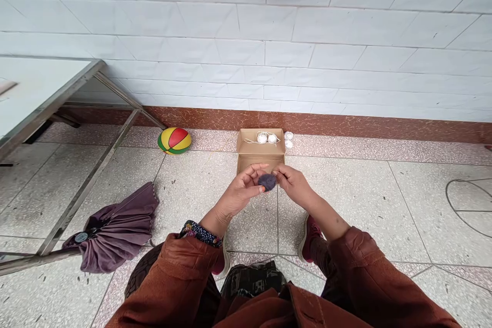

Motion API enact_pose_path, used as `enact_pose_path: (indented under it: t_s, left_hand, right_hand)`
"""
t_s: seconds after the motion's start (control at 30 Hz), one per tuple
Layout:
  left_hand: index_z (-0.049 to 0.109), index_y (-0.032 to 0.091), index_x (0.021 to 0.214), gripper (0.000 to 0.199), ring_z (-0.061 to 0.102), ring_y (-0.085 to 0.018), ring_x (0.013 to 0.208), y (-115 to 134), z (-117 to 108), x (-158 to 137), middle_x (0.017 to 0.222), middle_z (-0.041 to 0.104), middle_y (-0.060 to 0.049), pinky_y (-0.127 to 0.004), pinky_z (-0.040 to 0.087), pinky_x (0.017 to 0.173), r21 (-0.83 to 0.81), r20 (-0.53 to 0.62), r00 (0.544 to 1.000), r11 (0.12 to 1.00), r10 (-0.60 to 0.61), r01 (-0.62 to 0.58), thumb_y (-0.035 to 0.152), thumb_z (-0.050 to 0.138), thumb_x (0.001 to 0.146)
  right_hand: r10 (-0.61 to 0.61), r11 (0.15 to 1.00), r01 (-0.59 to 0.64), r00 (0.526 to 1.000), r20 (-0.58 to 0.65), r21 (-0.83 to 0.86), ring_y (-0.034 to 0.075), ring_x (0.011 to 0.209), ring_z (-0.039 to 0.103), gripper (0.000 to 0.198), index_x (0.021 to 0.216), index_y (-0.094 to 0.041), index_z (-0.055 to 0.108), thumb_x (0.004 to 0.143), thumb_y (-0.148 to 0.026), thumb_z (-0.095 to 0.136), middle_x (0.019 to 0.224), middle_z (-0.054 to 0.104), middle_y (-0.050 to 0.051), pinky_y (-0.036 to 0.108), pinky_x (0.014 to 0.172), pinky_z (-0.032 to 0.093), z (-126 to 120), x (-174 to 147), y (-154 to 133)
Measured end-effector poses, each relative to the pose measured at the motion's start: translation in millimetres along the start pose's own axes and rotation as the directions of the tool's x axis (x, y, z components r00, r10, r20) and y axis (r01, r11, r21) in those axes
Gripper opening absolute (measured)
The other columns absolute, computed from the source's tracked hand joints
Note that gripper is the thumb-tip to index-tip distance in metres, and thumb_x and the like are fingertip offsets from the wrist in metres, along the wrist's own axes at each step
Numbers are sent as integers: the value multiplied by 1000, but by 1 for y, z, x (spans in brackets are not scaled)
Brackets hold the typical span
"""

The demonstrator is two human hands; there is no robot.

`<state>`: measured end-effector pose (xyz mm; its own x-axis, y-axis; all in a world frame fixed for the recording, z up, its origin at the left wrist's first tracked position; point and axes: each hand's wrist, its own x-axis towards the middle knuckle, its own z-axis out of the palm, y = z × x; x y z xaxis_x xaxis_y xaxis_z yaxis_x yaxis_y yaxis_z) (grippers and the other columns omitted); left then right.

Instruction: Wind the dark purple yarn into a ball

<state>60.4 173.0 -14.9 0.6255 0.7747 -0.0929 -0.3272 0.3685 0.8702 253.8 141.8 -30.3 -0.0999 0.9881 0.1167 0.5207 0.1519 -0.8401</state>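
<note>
Left hand (238,192) and right hand (294,184) each keep a pinching grip on a fuzzy, round grey pompom (267,181).

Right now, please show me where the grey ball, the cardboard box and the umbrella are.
grey ball (266,181), head view, its middle
cardboard box (260,148), head view, its inner floor
umbrella (119,225), head view, its folded purple cloth

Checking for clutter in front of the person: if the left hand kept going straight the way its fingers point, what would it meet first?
The left hand points forward and rightward, already touching the grey fuzzy ball; past it, probably the right hand, though depth is unclear.
</note>
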Motion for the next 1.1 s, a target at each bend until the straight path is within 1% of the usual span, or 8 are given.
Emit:
enact_pose_path:
  t_s: [0.17,0.33,0.43,0.57,0.7,0.8,0.97,1.1]
  left_hand:
    - [68,18,100,35,61,-16,89,0,-9,6,103,67,-4,-31,51,81,-42,-247,968,997,50,-62,23,82,69]
    - [64,18,96,35,62,-16,88,-5,-15,11,97,69,-3,-31,48,81,161,-387,916,986,102,-41,26,82,66]
    - [62,17,95,36,62,-15,82,-8,-14,10,89,69,-2,-30,46,80,321,-345,931,947,117,0,23,81,66]
    - [60,17,91,32,59,-13,79,-6,-8,6,86,66,0,-28,44,77,409,-202,977,912,68,21,21,80,67]
    - [58,23,114,43,58,-13,82,0,-1,0,92,64,0,-27,42,75,234,49,999,972,-23,11,23,77,75]
    - [55,25,128,56,58,-14,84,2,1,-2,95,64,-2,-27,44,74,61,106,994,998,-11,4,25,77,77]
    - [67,20,113,44,62,-16,87,6,-4,-2,101,66,-5,-31,50,82,-150,-38,999,989,8,-13,29,80,73]
    - [66,21,108,41,63,-15,87,14,-13,2,103,66,-4,-32,51,86,-166,-181,982,982,57,-88,29,81,71]
  right_hand:
    - [41,999,-36,971,234,-27,14,64,56,19,94,-21,54,103,-23,37,74,59,-2,25,66,43,15,-7,-6]
    - [-55,997,69,952,302,-35,14,67,58,14,97,-21,56,102,-24,43,75,60,-1,26,66,43,16,-13,-18]
    - [-199,980,194,947,252,45,15,75,59,14,96,-21,60,100,-27,48,83,63,1,26,71,45,8,-11,-21]
    - [-259,964,256,965,35,69,16,75,59,15,91,-22,64,99,-29,53,83,63,2,27,71,47,-4,-5,-19]
    - [-195,980,198,971,-138,8,18,76,59,15,85,-22,62,97,-28,56,80,63,3,29,72,47,-5,1,-9]
    - [-130,991,131,979,-156,-6,18,76,59,18,83,-22,59,98,-28,52,78,62,2,29,71,46,1,2,-4]
    - [22,999,-26,995,95,43,15,65,61,20,101,-22,54,105,-29,35,77,63,0,27,67,47,11,-3,-7]
    - [54,984,0,953,298,-178,17,74,64,15,109,-20,53,105,-24,39,80,67,1,29,73,47,19,-8,-9]
